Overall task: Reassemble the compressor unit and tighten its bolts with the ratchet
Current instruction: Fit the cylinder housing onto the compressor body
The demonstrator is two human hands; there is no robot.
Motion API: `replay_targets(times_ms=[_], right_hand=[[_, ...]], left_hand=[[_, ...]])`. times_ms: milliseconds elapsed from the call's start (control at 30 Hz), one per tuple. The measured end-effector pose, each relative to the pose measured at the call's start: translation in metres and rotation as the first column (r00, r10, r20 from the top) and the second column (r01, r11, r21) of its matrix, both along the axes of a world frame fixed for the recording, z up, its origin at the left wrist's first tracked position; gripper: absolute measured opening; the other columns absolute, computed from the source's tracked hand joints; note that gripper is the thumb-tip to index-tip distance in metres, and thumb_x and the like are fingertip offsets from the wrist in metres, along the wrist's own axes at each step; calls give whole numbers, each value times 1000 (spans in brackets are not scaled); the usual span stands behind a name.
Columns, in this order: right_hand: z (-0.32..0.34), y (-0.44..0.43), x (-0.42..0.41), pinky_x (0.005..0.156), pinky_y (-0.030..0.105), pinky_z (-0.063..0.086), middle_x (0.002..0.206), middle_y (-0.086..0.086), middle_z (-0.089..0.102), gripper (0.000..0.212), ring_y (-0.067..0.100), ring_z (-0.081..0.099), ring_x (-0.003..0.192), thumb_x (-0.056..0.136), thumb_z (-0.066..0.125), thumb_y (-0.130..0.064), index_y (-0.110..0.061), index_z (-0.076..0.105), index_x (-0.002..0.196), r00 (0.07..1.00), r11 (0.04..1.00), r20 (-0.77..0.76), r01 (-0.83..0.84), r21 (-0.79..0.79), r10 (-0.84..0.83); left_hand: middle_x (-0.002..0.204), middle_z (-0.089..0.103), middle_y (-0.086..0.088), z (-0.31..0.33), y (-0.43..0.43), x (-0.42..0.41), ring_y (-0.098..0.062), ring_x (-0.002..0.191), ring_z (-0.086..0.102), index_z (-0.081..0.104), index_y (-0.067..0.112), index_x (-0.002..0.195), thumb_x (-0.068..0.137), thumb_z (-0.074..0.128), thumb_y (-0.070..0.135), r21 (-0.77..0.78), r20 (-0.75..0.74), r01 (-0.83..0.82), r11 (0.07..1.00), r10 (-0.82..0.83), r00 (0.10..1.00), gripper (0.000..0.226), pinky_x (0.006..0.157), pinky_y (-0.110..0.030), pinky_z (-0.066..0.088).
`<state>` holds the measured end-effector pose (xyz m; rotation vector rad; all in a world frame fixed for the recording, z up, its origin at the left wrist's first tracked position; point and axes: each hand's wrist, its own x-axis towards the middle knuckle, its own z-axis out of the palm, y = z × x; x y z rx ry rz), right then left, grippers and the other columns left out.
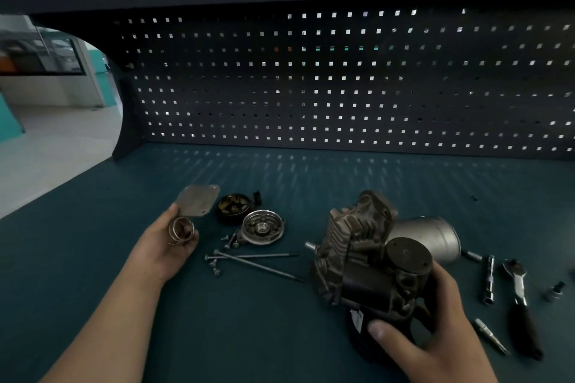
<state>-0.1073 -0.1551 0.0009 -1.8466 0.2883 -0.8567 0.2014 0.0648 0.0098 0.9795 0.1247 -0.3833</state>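
The right hand point(435, 336) grips the compressor unit point(357, 258); left of it, the left hand point(165, 249) holds a ring point(181, 229) and plate point(197, 203).

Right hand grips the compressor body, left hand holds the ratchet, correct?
No. The head view shows the left hand holding a metal plate and a ring; the ratchet lies on the mat. The right hand does grip the compressor body.
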Motion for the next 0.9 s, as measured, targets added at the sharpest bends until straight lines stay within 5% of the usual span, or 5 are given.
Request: replay_targets(times_ms=[233, 400, 533, 700, 900], right_hand=[[3, 2, -1, 79, 1, 43, 111, -35, 58, 95, -11, 59, 102, 51, 89, 0, -52, 42, 115, 1000, 999, -17, 8, -39, -9], [11, 6, -3, 78, 1, 43, 112, -36, 56, 92, -10, 59, 100, 47, 86, -23, -73, 38, 108, 999, 998, -16, 28, -52, -29], [10, 2, -5, 80, 2, 42, 114, -34, 56, 95, -7, 60, 100, 54, 89, -5, -64, 42, 113, 999, 996, -31, 12, -85, -15], [10, 1, -7, 80, 0, 40, 111, -35, 57, 86, -8, 59, 103, 55, 90, -10, -47, 43, 117, 999, 998, -44, 8, -63, -11], [14, 4, -7, 78, -2, 39, 108, -37, 56, 87, -10, 58, 101, 56, 88, -4, -47, 43, 115, 998, 998, -60, 29, -57, -32]], left_hand=[[97, 65, -5, -6, -7, -2, -18, 85, 59, 62, 15, 98, 93, 59, 21, 226, 176, -29, 974, -12, 984, 8, 68, -33, 48], [98, 68, -9, -11, -8, -2, -20, 85, 63, 64, 12, 97, 92, 61, 17, 268, 219, -48, 962, -12, 976, 8, 69, -34, 50], [98, 69, -10, -17, -12, -4, -20, 82, 65, 66, 15, 98, 89, 65, 18, 386, 295, -83, 919, -37, 955, 9, 68, -33, 50], [99, 69, 0, -23, -16, -10, -18, 90, 65, 68, 26, 96, 87, 67, 31, 598, 459, -235, 766, -87, 884, 10, 82, -37, 53], [109, 60, 0, -19, -7, -16, -13, 95, 56, 64, 14, 114, 90, 63, 32, 702, 661, -519, 487, -174, 730, 31, 85, -29, 44]])
